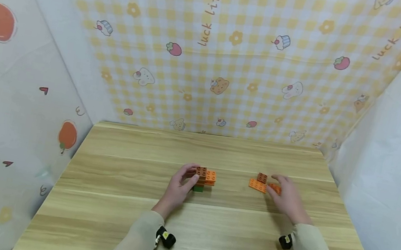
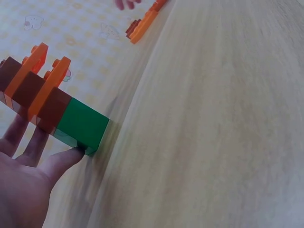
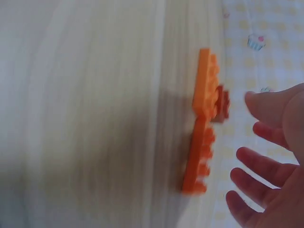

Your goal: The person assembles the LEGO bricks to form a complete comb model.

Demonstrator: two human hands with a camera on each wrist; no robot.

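My left hand [image 1: 176,188] holds a tower of toy building bricks [image 1: 201,174] near the middle of the table, thumb on the near side. In the left wrist view the tower has a green brick [image 2: 83,122] at its base. Above it brown bricks [image 2: 53,110] alternate with two orange plates [image 2: 58,73] that jut out to one side. My right hand [image 1: 288,201] hovers with spread fingers over loose pieces at the right. Those are two studded orange plates [image 3: 202,88] lying end to end and a small brown brick [image 3: 222,104] beside them.
The wood-grain table [image 1: 220,243] reaches back to a yellow checked cloth wall [image 1: 231,59]. A white sheet [image 1: 400,145] hangs along the right, and a fruit-printed sheet [image 1: 24,82] along the left. Each wrist wears a small black camera [image 1: 166,238].
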